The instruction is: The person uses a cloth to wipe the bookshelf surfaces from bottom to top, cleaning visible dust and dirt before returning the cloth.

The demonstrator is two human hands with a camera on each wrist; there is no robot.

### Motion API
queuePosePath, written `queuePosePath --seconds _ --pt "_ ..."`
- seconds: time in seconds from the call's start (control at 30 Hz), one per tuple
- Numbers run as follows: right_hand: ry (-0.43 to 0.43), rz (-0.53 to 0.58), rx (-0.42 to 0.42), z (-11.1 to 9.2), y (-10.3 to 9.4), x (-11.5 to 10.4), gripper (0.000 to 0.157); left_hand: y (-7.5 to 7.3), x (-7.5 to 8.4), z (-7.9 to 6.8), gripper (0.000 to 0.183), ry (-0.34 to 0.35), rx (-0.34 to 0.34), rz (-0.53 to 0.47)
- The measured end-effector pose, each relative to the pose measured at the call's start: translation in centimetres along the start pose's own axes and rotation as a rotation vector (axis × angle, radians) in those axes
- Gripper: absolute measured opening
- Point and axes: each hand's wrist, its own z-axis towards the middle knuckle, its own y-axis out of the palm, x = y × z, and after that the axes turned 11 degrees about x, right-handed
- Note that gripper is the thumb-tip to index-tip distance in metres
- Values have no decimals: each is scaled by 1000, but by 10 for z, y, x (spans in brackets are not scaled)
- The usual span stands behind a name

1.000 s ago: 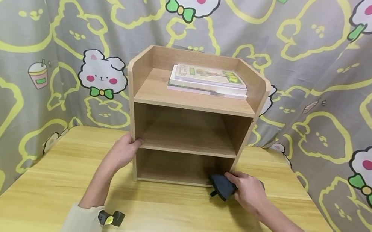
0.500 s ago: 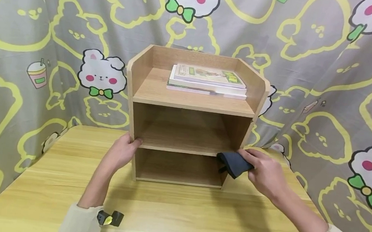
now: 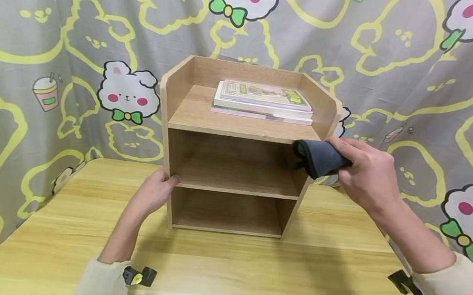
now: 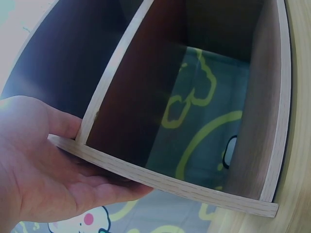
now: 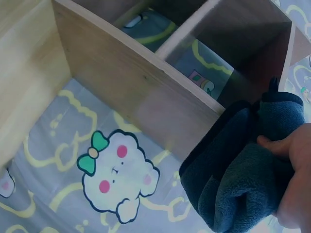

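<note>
A small wooden shelf unit (image 3: 232,189) stands on the table with two compartments below its walled top. My left hand (image 3: 157,191) grips its left side panel, thumb inside the front edge at the middle board; the left wrist view shows the fingers wrapped behind that panel (image 4: 170,182). My right hand (image 3: 368,173) holds a folded dark blue cloth (image 3: 324,157) in front of the right side panel, just under the top board. In the right wrist view the cloth (image 5: 243,170) is bunched, fluffy, with a dark edging and a small loop, and overlaps the panel's front edge.
A stack of several books (image 3: 263,103) lies on the unit's top board. The light wood table (image 3: 223,271) extends around the unit. A grey patterned curtain (image 3: 171,30) hangs close behind and along both sides.
My right hand has risen with the cloth along the unit's right side, from the bottom board up to just below the top board. My left hand has kept its grip on the left panel.
</note>
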Motion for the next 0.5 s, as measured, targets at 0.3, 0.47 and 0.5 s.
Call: queuePosePath --seconds 0.3,0.47,0.5 --pt "26 -12 10 7 -3 2 58 0 3 0 54 6 6 8" --pt "55 -1 135 23 -6 2 53 1 3 0 55 4 8 2" --pt "61 -1 170 28 -6 2 50 1 3 0 55 7 9 2"
